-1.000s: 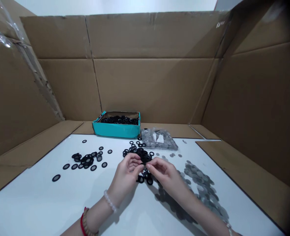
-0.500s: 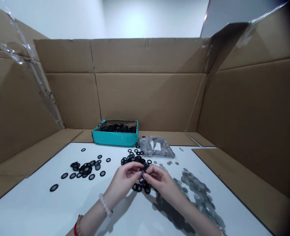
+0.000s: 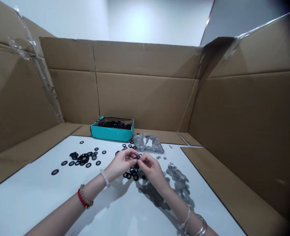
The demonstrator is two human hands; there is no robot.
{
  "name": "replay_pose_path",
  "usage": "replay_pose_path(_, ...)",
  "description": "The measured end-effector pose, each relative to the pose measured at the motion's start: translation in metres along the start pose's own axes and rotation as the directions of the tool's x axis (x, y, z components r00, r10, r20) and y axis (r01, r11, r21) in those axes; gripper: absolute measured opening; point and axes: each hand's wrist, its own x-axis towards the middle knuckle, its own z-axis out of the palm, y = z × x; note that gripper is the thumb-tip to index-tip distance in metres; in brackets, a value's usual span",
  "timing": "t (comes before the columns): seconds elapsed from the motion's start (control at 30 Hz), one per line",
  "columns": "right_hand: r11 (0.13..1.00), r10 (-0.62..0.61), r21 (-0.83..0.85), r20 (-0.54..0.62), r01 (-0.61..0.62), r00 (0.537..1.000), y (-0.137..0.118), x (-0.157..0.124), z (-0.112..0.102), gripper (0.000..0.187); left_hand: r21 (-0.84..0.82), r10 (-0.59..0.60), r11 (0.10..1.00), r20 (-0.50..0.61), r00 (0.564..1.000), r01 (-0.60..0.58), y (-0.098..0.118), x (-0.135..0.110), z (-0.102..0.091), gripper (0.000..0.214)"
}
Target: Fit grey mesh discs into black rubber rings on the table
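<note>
Your hands are in front of you at the middle of the white surface (image 3: 36, 200), both curled almost shut and meeting at the fingertips. Your left hand (image 3: 121, 163) and your right hand (image 3: 152, 169) are pinching a black rubber washer (image 3: 136, 158), which is small and partly hidden by your fingers. A white beaded bracelet (image 3: 105, 178) and a red cord with a wooden bead bracelet (image 3: 84, 198) are circling your left wrist, while metal bangles (image 3: 190, 221) are circling your right.

A loose cluster of black rubber washers (image 3: 131, 175) is lying just beneath your hands. To your right, grey metal discs (image 3: 176, 178) are spreading across the surface in a long scatter. To your left, a second heap of black rubber washers (image 3: 80, 159) is sitting well apart from your hands, with a few single washers lying around it.

Farther ahead, a teal cardboard box (image 3: 112, 132) is standing open at the back edge of the surface, filled with more black rubber washers (image 3: 114, 125). Just beside it, a clear plastic bag of grey metal discs (image 3: 148, 143) is lying flat. Tall brown cardboard panels (image 3: 145, 101) are rising behind and around everything.
</note>
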Motion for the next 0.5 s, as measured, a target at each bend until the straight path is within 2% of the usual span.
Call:
replay_pose_path(0.13, 0.995, -0.092, 0.036, -0.068, 0.094, 0.993, -0.002, -0.001, -0.003, 0.019, 0.06, 0.01, 0.998, -0.015, 1.0, -0.009, 0.009, 0.003, 0.01, 0.015)
replay_pose_path(0.23, 0.989, -0.13, 0.053, -0.103, 0.136, 0.986, -0.002, -0.002, -0.004, 0.016, 0.179, 0.051, 0.983, -0.031, 0.998, -0.044, 0.015, 0.001, 0.015, 0.013)
replay_pose_path(0.37, 0.983, -0.159, 0.065, -0.149, 0.17, 0.976, -0.003, -0.005, -0.001, 0.019, 0.37, 0.136, 0.923, -0.064, 0.989, -0.103, 0.019, -0.006, 0.018, 0.014)
replay_pose_path(0.5, 0.984, -0.152, 0.078, -0.128, 0.163, 0.98, -0.004, -0.007, -0.001, 0.02, 0.416, 0.159, 0.903, -0.102, 0.982, -0.104, 0.016, -0.01, 0.018, 0.014)
